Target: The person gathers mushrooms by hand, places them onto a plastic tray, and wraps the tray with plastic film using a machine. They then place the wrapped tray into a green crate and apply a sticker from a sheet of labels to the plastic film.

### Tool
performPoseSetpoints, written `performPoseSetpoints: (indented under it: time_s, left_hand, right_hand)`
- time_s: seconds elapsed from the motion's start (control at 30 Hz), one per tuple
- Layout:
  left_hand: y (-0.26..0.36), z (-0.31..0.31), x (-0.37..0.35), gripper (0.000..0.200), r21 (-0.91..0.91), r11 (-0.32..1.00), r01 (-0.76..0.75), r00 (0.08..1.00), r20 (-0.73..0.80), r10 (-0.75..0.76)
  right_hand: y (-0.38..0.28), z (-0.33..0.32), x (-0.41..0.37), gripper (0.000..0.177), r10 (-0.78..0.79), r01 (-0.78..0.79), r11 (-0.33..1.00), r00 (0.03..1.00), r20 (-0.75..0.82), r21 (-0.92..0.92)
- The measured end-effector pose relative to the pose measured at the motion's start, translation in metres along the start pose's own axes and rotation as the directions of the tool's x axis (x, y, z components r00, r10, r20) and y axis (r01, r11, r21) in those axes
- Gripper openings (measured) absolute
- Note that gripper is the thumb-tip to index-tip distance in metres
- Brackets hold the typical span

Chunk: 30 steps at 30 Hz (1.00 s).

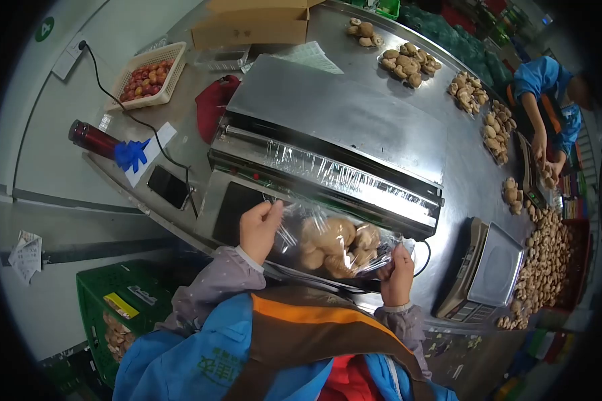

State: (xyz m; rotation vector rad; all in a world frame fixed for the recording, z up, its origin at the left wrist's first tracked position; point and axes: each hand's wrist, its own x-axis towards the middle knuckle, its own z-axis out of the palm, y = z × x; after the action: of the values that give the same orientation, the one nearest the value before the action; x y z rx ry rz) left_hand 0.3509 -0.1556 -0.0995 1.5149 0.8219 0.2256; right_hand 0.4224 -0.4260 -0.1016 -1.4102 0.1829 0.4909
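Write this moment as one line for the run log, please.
left hand: pinching clear film | right hand: pinching clear film | between hands: mushrooms under film | beyond hands: film-wrapping machine | at right: scale

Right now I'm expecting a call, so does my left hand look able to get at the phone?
Probably yes, but it would have to let go first: your left hand grips the clear film. The phone lies uncovered nearby, with a black cable beside it.
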Motion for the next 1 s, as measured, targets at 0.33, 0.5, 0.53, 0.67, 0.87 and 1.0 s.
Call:
performPoseSetpoints:
  time_s: [0.33,0.5,0.53,0.67,0.87,1.0]
  left_hand:
    - [-0.027,-0.017,0.009,0.016,0.881,0.212,-0.423,0.735,0.197,0.649]
    - [-0.009,0.008,0.020,0.011,0.756,0.441,-0.484,0.839,0.258,0.478]
    - [-0.006,0.010,0.012,0.015,0.531,0.634,-0.563,0.826,0.396,0.401]
    - [0.017,0.018,-0.051,0.038,-0.323,0.929,-0.179,0.473,0.800,0.370]
    - [0.058,0.037,-0.093,0.041,-0.390,0.880,-0.271,0.144,0.888,0.437]
    - [0.055,0.049,-0.098,0.036,-0.169,0.911,0.376,-0.195,0.947,0.256]
  right_hand:
    - [0.019,0.011,0.021,0.018,-0.676,0.324,0.068,0.711,0.195,-0.944]
    - [0.004,0.058,0.019,0.009,-0.114,0.132,0.989,0.963,0.244,-0.060]
    - [-0.010,0.062,-0.001,0.010,-0.131,0.285,0.910,0.887,0.442,-0.302]
    - [-0.083,0.065,-0.062,0.016,0.086,0.601,0.717,0.425,0.901,-0.353]
    - [-0.055,0.061,-0.040,0.026,0.481,0.640,0.199,0.596,0.643,-0.742]
    - [-0.136,0.089,-0.052,0.039,0.151,0.428,0.714,0.679,0.719,-0.554]
